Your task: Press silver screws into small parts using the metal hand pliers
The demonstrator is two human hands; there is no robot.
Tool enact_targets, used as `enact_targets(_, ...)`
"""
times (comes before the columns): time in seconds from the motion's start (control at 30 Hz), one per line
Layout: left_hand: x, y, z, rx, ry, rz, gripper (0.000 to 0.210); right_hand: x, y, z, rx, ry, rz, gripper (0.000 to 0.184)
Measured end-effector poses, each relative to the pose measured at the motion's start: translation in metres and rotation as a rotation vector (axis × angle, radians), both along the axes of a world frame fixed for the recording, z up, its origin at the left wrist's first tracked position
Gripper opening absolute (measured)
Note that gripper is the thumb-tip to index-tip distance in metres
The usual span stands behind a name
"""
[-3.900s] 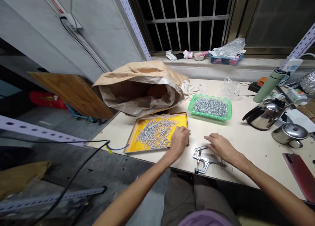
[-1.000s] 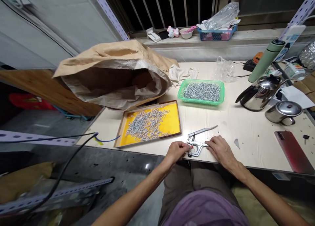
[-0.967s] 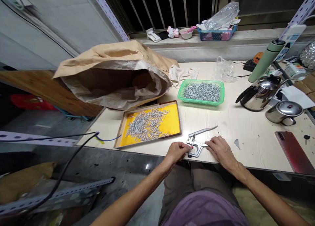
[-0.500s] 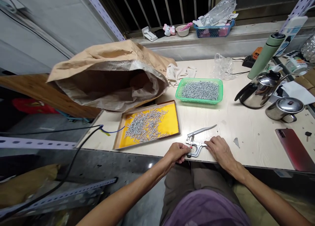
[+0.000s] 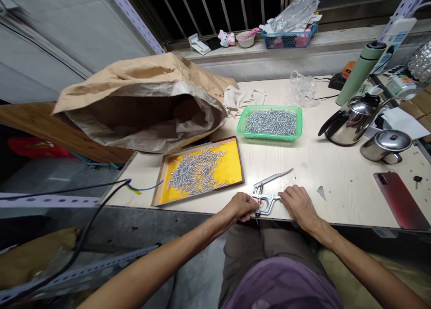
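Silver snap-fastener pliers (image 5: 273,177) lie at the table's front edge, their two handles spread apart. The fingers of my right hand (image 5: 299,206) are closed on the end of the lower handle. At the jaw end, my left hand (image 5: 243,206) is pinched close to the red and black parts of the head; what sits between its fingertips, if anything, is too small to make out. Left of the pliers is a shallow tray (image 5: 239,158) with a yellow bottom, with many small metal pins (image 5: 193,172) heaped in it.
A green basket (image 5: 269,137) full of similar metal pieces stands behind the pliers. A big paper sack (image 5: 141,75) gapes at the back left. On the right are a steel kettle (image 5: 352,122), a lidded steel cup (image 5: 385,146), a green flask (image 5: 360,73) and a red phone (image 5: 400,201).
The view has shifted slightly. Both hands keep their places at the pliers, and the handles stay spread; no other movement shows.
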State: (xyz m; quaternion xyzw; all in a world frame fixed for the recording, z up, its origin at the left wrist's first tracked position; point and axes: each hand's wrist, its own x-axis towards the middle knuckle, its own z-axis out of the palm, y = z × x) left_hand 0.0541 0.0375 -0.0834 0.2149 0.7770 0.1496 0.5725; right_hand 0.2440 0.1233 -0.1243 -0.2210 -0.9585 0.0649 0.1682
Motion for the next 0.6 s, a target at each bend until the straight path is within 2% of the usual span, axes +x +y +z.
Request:
enact_targets(0.1, 0.000, 0.000, 0.002, 0.004, 0.010, -0.030, 0.022, 0.001, 0.007, 0.007, -0.089, -0.104, 0.030, 0.011)
enact_targets(0.13, 0.001, 0.000, 0.003, 0.010, 0.015, -0.040, 0.022, 0.000, 0.012, 0.011, -0.118, -0.138, 0.043, 0.019)
enact_targets(0.23, 0.001, 0.001, 0.006, 0.011, 0.022, -0.065, 0.022, -0.005, 0.029, 0.024, -0.154, -0.231, 0.058, 0.068)
enact_targets(0.3, 0.001, 0.002, 0.006, -0.001, 0.019, -0.081, 0.022, -0.011, 0.042, 0.031, -0.166, -0.309, 0.084, 0.086)
enact_targets(0.43, -0.001, 0.003, 0.002, -0.014, -0.013, -0.077, 0.023, -0.021, 0.056, 0.041, -0.211, -0.412, 0.178, 0.092)
enact_targets(0.6, -0.002, 0.001, -0.003, -0.035, -0.018, -0.061, 0.025, -0.022, 0.056, 0.043, -0.232, -0.414, 0.181, 0.095)
